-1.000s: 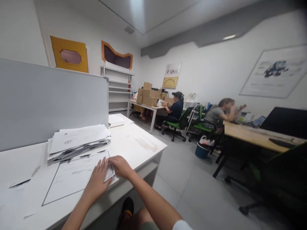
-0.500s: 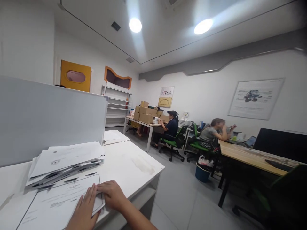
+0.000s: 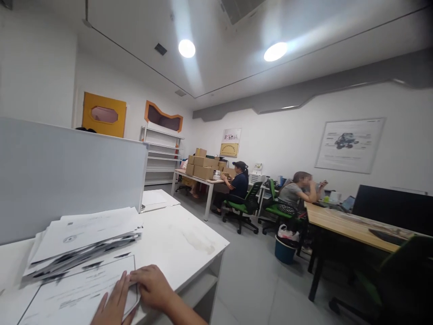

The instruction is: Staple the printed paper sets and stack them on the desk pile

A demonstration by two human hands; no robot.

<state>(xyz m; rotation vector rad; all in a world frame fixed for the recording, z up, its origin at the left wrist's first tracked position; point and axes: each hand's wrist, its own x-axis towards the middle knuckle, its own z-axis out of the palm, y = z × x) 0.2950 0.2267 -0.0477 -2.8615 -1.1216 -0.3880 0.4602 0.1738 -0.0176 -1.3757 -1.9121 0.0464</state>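
A printed sheet of paper (image 3: 72, 295) with a dark border line lies on the white desk in front of me. My left hand (image 3: 113, 303) rests on its right part, fingers stretched out and pressed flat. Close against those fingertips, my right hand (image 3: 152, 286) curls its fingers on the sheet's right edge, its fingertips partly hidden. Between my hands, a pale corner of the sheet (image 3: 131, 298) appears folded or lifted; I cannot tell which. Just beyond lies an untidy stack of papers (image 3: 88, 234) with dark streaks along its edges.
A grey partition (image 3: 67, 171) stands behind the papers. The white desk (image 3: 179, 237) ends at right above an open shelf. Farther off are a table with cardboard boxes (image 3: 203, 173), two seated people, a blue bin (image 3: 284, 250) and a wooden desk (image 3: 333, 225).
The view has tilted up slightly, so the room sits lower in the picture. Both hands keep nearly the same place on the sheet's right edge.
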